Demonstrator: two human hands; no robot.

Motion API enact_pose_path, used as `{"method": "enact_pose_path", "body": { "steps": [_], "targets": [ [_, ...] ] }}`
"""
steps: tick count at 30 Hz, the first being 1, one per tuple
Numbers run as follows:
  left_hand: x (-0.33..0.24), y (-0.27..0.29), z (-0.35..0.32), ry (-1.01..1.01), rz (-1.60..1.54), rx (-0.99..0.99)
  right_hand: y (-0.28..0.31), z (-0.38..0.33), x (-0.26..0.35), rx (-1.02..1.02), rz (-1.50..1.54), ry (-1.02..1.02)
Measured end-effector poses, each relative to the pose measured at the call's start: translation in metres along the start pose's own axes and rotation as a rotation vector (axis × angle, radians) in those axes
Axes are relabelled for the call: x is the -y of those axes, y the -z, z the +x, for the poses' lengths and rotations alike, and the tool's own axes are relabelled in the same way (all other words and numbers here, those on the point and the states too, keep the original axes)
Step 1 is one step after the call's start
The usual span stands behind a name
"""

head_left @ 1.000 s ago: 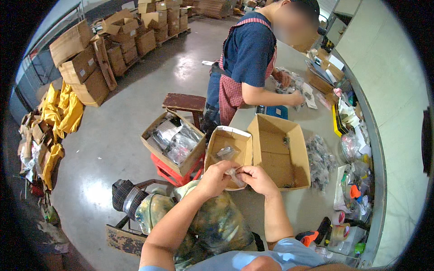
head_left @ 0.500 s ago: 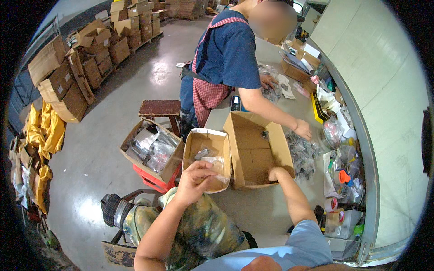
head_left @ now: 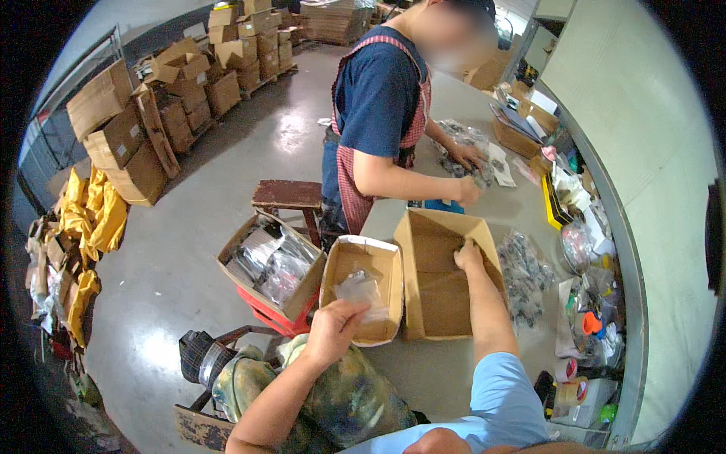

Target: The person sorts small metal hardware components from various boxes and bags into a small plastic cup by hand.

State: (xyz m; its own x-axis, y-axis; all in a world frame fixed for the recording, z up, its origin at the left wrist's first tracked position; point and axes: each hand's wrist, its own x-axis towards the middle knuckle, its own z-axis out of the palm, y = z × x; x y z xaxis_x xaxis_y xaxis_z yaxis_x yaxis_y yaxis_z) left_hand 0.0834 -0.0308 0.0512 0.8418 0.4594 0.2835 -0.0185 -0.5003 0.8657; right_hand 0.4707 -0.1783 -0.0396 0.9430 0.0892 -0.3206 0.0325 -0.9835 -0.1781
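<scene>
My left hand (head_left: 339,324) pinches a small clear plastic bag (head_left: 361,293) over the near end of a shallow cardboard tray (head_left: 329,284). More small clear bags lie inside that tray. To its right stands a deeper open cardboard box (head_left: 435,306). My right hand (head_left: 469,256) reaches into this box by its far right side, fingers drawn together; a small dark thing shows at the fingertips, too small to name. On the table right of the box lies a heap of clear bags with dark parts (head_left: 522,276).
A co-worker (head_left: 378,113) in a checked apron handles bagged parts across the table. A box of packed bags (head_left: 272,261) rests on a red support (head_left: 268,310) at left, near a wooden stool (head_left: 287,194). Tape rolls (head_left: 571,390) and clutter line the right edge.
My right hand has moved from the box's near right corner to its far right side. My left hand still holds the bag. The co-worker's reaching arm has drawn back from the heap.
</scene>
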Motion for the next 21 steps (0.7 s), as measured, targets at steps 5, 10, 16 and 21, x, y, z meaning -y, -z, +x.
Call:
{"method": "enact_pose_path", "body": {
  "steps": [5, 10, 16, 21],
  "targets": [
    [-0.014, 0.002, 0.004, 0.108, 0.028, 0.032, -0.05, 0.026, -0.007, -0.116, -0.237, 0.132],
    [-0.008, 0.001, 0.002, 0.246, -0.085, 0.024, -0.071, 0.039, -0.02, -0.122, -0.008, 0.223],
    [0.008, -0.004, 0.0, -0.032, -0.05, -0.206, 0.01, -0.075, 0.009, 0.467, 0.711, 0.417],
    [-0.002, -0.001, -0.002, 0.024, 0.14, -0.069, 0.055, -0.181, 0.011, 0.877, 1.049, 0.785]
  ]
}}
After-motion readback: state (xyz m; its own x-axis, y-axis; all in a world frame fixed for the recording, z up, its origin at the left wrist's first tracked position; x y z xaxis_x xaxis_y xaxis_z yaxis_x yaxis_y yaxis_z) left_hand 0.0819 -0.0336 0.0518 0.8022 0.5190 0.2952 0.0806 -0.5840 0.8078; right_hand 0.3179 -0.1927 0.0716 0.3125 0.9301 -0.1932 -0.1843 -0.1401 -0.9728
